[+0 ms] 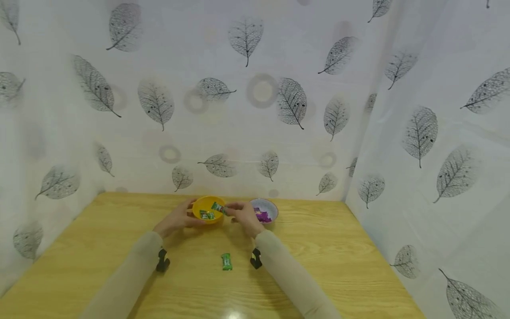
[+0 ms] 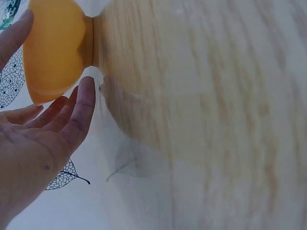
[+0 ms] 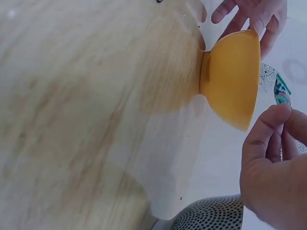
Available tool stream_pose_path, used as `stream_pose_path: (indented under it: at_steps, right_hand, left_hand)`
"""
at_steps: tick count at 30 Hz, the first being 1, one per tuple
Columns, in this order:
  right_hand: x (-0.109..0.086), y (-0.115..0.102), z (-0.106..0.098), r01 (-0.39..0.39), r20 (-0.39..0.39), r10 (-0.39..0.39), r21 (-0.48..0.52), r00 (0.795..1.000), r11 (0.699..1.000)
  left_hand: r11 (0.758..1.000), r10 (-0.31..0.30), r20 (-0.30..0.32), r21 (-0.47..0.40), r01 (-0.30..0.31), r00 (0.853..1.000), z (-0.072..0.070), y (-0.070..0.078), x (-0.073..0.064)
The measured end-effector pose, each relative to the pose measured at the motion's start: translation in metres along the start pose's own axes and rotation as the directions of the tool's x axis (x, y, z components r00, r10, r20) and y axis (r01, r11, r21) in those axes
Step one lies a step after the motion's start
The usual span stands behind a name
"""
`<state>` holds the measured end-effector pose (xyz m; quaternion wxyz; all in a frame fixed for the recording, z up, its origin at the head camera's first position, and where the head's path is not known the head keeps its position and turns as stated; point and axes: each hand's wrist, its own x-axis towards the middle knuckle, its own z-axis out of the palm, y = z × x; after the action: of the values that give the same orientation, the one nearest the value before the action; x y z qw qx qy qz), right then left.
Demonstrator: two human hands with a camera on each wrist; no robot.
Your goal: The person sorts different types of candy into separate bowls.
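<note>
My left hand (image 1: pixel 178 218) holds the yellow bowl (image 1: pixel 204 204) at its left side. In the right wrist view, the left thumb lies at the rim of the bowl (image 3: pixel 232 76) and fingers rest along its outer wall. Several green-wrapped candies (image 1: pixel 205 215) lie inside. Between thumb and fingertips, my right hand (image 1: pixel 246 218) pinches another green-wrapped candy (image 1: pixel 218 207), raised over the bowl's right edge. One more green candy (image 1: pixel 226 262) is on the table, nearer to me, between the forearms.
Close to the right hand stands a pale bowl (image 1: pixel 271 204) with purple-wrapped candies (image 1: pixel 262 215); its outside looks dotted in the right wrist view. Both bowls are near the back of the wooden table (image 1: pixel 318 248). A leaf-patterned curtain (image 1: pixel 263 133) hangs behind and along the sides.
</note>
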<state>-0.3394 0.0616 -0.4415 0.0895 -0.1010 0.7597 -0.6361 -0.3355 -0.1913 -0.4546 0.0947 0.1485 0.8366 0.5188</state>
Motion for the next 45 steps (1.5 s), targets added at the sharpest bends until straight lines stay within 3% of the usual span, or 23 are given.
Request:
stream_pose_path:
  at_steps: [4,11,21,29,36,41,45]
  right_hand:
    - [0.003,-0.002,0.002,-0.024,-0.021,0.025,0.027,0.999,0.999]
    - [0.007,-0.001,0.006,0.018,-0.041,-0.017,0.027,0.999,0.999]
    - [0.009,0.0,0.014,0.004,-0.052,-0.004,0.005,0.999,1.0]
    - [0.006,0.006,0.006,0.022,0.023,-0.023,0.017,0.999,1.0]
    - [0.001,0.008,0.0,-0.004,0.074,0.006,-0.029,0.997,1.0]
    - [-0.007,0.013,-0.005,-0.016,0.182,0.024,-0.044,0.983,0.999]
    - [-0.014,0.019,-0.011,0.028,0.26,0.009,-0.135,0.966,0.99]
  left_hand:
    - [1.0,0.0,0.004,0.001,0.0,1.0,0.0,-0.001,0.001]
    - [1.0,-0.009,0.0,-0.005,0.009,1.0,0.0,-0.002,0.002]
    - [0.999,-0.018,0.0,0.026,0.018,1.0,0.001,0.0,0.001]
    - [0.999,-0.017,-0.005,0.038,0.017,1.0,0.0,0.0,0.002]
    - [1.0,0.009,-0.009,0.016,-0.008,1.0,0.0,-0.002,0.005]
    - [1.0,-0.002,-0.015,0.03,0.002,1.0,0.001,-0.003,0.006]
    - [0.999,-0.017,-0.015,0.038,0.017,1.0,0.001,-0.005,0.004]
